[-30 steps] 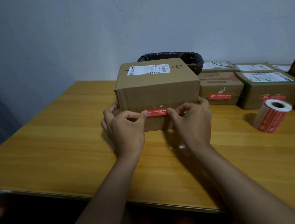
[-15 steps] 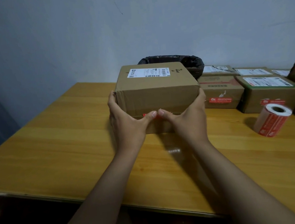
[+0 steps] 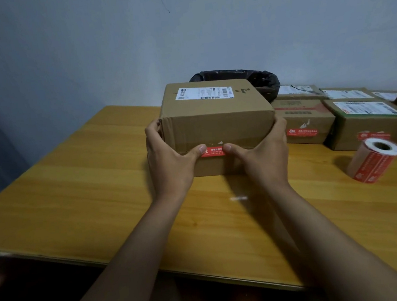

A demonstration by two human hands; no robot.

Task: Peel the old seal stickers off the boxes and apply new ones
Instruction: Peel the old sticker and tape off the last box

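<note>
From the head view, the cardboard box [image 3: 217, 126] stands on the wooden bench [image 3: 78, 188], and both hands hold it by its sides. The left hand [image 3: 169, 163] and the right hand [image 3: 264, 152] each curl fingers round a side wall, while the two thumbs press the ends of the red seal sticker [image 3: 213, 151] on the front seam. To do this step well, the thumbs should rub outward from the middle, so the sticker lies flat across the seam; whether its edges are fully stuck I cannot tell. To the right wait the sticker roll [image 3: 373, 162] and other boxes [image 3: 372, 125]. Behind the box, near the pale wall [image 3: 203, 26], is something like a black bag [image 3: 261, 78].
</note>
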